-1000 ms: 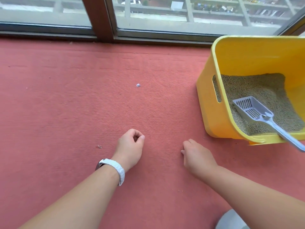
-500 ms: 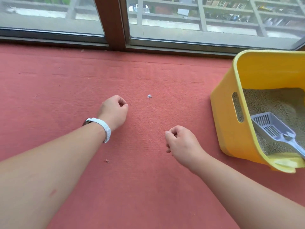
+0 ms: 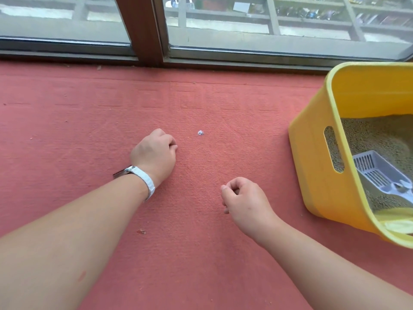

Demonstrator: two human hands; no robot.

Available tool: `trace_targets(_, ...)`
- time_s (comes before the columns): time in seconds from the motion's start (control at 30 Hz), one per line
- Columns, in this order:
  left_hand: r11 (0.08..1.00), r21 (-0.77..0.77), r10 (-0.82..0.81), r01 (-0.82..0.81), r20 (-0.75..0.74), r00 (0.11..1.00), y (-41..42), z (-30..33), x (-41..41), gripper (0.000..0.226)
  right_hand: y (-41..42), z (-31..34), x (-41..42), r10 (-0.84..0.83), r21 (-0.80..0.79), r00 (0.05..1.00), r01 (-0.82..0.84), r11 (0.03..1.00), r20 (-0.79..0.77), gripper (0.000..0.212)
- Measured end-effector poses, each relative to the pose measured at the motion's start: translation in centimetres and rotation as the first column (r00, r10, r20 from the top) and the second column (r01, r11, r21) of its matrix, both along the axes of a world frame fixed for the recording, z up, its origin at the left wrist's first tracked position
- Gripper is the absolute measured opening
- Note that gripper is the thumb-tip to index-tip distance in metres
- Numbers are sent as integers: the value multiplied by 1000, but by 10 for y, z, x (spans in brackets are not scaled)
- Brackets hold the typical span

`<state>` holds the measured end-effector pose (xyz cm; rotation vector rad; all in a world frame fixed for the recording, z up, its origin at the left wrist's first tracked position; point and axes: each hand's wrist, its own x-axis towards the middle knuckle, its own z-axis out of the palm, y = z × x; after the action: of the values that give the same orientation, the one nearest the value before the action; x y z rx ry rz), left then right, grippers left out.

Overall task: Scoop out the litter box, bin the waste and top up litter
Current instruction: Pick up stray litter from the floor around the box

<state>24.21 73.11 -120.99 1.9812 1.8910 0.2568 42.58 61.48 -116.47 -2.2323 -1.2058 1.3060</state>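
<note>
Both our hands curl loosely, holding nothing visible: left hand (image 3: pixel 154 154), right hand (image 3: pixel 243 201); scoop (image 3: pixel 377 173) lies in litter box (image 3: pixel 312 157).

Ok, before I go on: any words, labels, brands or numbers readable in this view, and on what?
None can be read.
Yellow litter box: plain wall, no label on the side that shows.
Grey scoop: no marking visible.
White wristband on the left wrist: no text visible.
Shapes beyond the window: too blurred to tell any signs.
</note>
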Motion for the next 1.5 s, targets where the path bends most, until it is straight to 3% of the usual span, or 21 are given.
trace_targets(0.3,990,-141,-12,15,27,1000,-2,0,4,11,-4,0,0,-21,-21,1000,21,1000,-1,21)
trace_targets(0.67,982,-189,32,3,179,983,-22,20,-4,14,-11,16,8,-214,-83,959,202,976,-186,20)
trace_targets(0.77,975,-220,84,-32,226,970,-33,29,-4,19,-14,21,6,-191,-73,962,180,981,-194,20)
trace_targets(0.87,945,-323,172,-48,368,914,-53,39,5,21,-14,25,1,-149,-30,976,146,989,-161,18)
trace_targets(0.97,939,-345,143,10,413,899,-75,40,10,19,-14,28,-9,-117,-13,980,116,993,-160,13)
trace_targets(1.17,955,-295,141,-41,326,935,-92,41,-17,18,-5,28,-25,-78,-60,972,67,996,-221,11)
trace_targets(1.37,926,-241,346,-290,239,907,-83,38,-61,20,19,23,-38,9,-46,970,-20,999,-242,16)
trace_targets(1.5,905,-222,409,-364,210,888,-73,34,-72,20,38,21,-44,38,-9,970,-41,999,-241,14)
